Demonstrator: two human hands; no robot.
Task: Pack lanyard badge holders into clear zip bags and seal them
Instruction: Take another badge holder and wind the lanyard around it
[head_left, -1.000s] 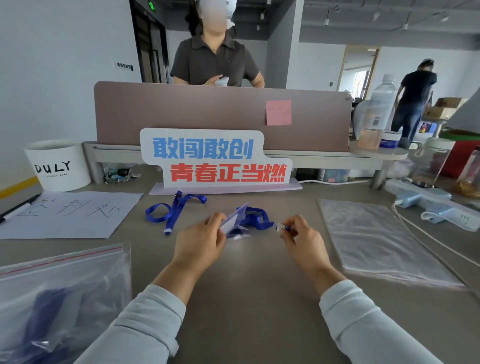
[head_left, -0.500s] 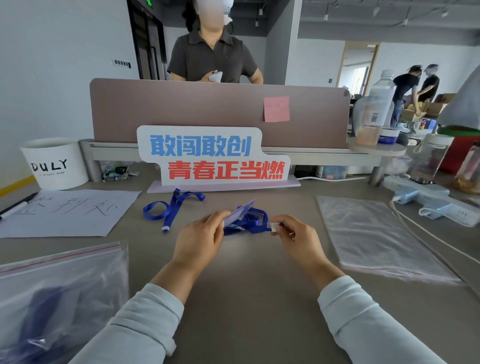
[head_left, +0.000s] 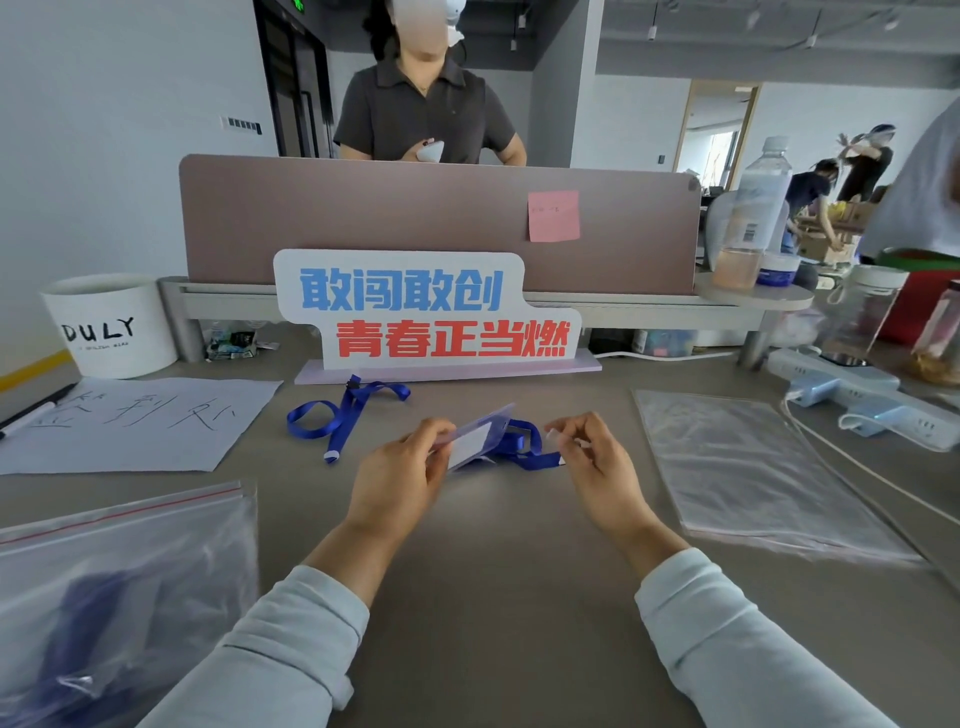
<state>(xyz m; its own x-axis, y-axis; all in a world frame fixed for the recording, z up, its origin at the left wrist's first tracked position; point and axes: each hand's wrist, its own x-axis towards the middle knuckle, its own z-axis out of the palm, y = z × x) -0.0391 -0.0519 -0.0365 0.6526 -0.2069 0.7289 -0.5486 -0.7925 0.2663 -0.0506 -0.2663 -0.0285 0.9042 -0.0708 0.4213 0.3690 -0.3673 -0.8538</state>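
Observation:
My left hand (head_left: 402, 480) pinches a clear badge holder (head_left: 470, 441) with a white card inside, tilted above the grey desk. Its blue lanyard (head_left: 522, 447) bunches on the desk between my hands. My right hand (head_left: 597, 467) pinches the lanyard's end, near its small white clip. A second blue lanyard (head_left: 345, 410) lies loose behind my left hand. An empty clear zip bag (head_left: 748, 467) lies flat on the right. Another zip bag (head_left: 114, 587) at the near left, red line along its top, holds blue lanyards.
A slogan sign (head_left: 426, 312) stands in front of the desk divider (head_left: 415, 218). A white cup (head_left: 111, 325), a written paper sheet (head_left: 135, 421) and a pen lie left. Power strips (head_left: 862, 400), cables, jars and a bottle (head_left: 756, 213) crowd the right. A person stands behind the divider.
The badge holder has tilted so its card face shows more. My right hand has shifted slightly right along the lanyard, and its fingers have spread a little.

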